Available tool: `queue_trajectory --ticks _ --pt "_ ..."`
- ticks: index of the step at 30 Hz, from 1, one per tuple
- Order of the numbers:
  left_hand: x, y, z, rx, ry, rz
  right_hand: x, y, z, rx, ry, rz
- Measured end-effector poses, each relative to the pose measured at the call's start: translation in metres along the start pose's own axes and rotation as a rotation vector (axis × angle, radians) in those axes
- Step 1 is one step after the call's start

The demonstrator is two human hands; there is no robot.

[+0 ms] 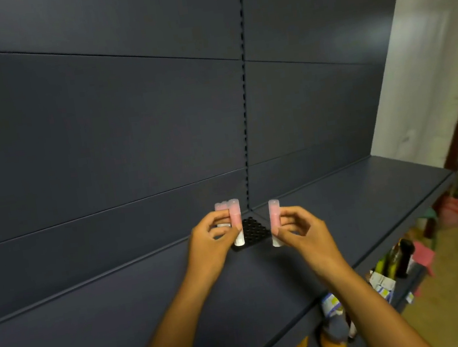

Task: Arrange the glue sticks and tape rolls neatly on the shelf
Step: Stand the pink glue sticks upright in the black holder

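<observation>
Nearest me, below the front edge of the dark blue metal shelf (344, 204), a lower shelf carries blurred bottles and cartons (394, 267). Over the shelf, my left hand (211, 243) pinches an upright pink-capped white glue stick (236, 222) between thumb and fingers, with more pink-capped sticks (221, 214) just behind it (whether they are held or standing, I cannot tell). My right hand (297, 231) pinches another pink-capped white glue stick (275, 222), upright. Between both hands, near the shelf's back edge, sits a black perforated holder tray (252, 233).
</observation>
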State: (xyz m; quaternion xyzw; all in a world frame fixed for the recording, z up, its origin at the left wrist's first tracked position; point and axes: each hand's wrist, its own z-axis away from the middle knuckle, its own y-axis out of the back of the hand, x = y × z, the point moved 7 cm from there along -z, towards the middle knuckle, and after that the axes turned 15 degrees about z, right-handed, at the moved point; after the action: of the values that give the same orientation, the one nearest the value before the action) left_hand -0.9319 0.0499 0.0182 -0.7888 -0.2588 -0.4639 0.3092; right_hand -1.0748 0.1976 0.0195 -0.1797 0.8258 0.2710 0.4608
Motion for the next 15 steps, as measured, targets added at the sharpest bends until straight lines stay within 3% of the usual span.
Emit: queue_trajectory --ticks 9,15 --pt "-0.03 -0.018 -0.087 0.162 -0.129 -0.066 0.034 -0.003 -0.113 -0.046 0.074 0.015" --pt "-0.048 -0.018 -0.102 0.165 -0.17 -0.223 0.078 -0.037 -0.142 -0.112 0.035 -0.033"
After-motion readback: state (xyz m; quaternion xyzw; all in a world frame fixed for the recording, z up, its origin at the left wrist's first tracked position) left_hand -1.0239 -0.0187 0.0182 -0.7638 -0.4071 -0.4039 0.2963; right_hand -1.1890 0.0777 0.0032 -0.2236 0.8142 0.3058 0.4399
